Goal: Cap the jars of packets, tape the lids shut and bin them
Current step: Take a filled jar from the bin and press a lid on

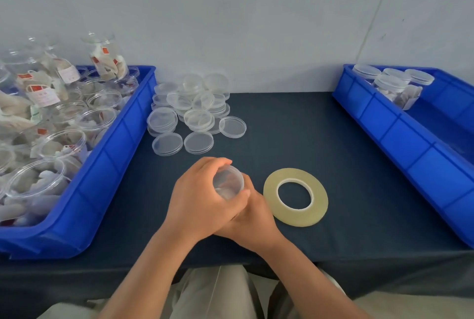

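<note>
While the tape roll lies flat beside them near the bench's front edge, the left hand and right hand both grip one clear jar

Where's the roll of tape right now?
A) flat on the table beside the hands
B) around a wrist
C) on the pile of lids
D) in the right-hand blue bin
A: the tape roll lies flat on the dark cloth beside the right hand.

Left hand concealed most of the clear plastic jar; blue plastic left-side bin was cropped at the frame edge.
</note>
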`<state>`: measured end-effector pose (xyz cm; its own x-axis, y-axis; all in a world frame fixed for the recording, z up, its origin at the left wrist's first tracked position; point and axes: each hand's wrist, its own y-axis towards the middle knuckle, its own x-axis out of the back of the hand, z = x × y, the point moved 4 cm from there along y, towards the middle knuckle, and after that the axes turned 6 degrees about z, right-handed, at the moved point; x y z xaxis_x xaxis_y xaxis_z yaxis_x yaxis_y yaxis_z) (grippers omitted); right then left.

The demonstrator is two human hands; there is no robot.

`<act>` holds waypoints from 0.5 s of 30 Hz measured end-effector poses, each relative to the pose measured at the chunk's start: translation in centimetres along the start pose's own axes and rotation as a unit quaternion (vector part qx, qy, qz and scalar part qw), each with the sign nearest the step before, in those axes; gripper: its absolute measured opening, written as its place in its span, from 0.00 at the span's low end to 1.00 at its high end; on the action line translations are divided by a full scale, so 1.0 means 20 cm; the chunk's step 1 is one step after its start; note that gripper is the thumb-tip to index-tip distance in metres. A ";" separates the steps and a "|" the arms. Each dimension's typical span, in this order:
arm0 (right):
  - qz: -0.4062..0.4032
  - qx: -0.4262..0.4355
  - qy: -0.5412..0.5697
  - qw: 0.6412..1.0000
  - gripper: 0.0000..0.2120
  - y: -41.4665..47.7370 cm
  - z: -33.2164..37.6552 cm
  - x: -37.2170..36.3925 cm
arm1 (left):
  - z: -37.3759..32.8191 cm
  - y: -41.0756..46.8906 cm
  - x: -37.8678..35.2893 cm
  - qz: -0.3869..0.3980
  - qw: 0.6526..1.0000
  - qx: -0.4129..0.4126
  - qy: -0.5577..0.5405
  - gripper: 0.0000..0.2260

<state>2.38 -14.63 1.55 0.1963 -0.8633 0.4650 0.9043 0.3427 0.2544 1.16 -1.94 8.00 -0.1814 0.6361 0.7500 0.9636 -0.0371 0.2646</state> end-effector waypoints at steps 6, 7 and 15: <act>0.000 0.001 -0.013 1.000 0.36 0.00 -0.02 0.00 | 0.05 0.00 0.02 0.015 0.998 -0.066 -0.018 0.22; 0.002 0.001 -0.011 1.000 0.36 0.00 -0.02 0.00 | 0.05 0.00 0.02 0.017 0.997 -0.077 -0.021 0.21; 0.096 -0.017 0.016 0.995 0.49 -0.03 0.02 0.02 | 0.06 0.01 0.04 0.053 0.994 -0.093 -0.024 0.27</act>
<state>1.85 -15.05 1.86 0.3778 -0.7946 0.4752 0.8612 0.4901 0.1349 1.34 -0.47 7.93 -0.0668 0.6563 0.7515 0.9234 -0.2446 0.2957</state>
